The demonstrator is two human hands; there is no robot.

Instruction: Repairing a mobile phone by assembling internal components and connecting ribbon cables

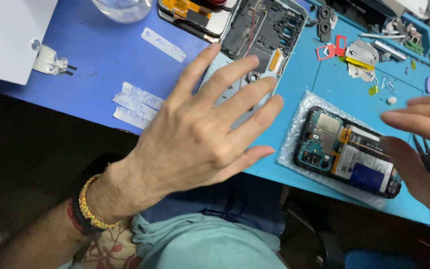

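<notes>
Right hand cut off by right picture edge, blurred; whether it touches opened phone unclear. Left hand hides lower part of phone frame near mat's near edge. Glass vessel cut by top edge. Small parts at far right corner too small to tell.

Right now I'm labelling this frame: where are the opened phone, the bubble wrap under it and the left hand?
opened phone (347,152): head view, on its battery.
bubble wrap (294,124): head view, on its bare left edge.
left hand (202,134): head view, on the back of the hand.

Opened phone flat on bubble wrap
</notes>
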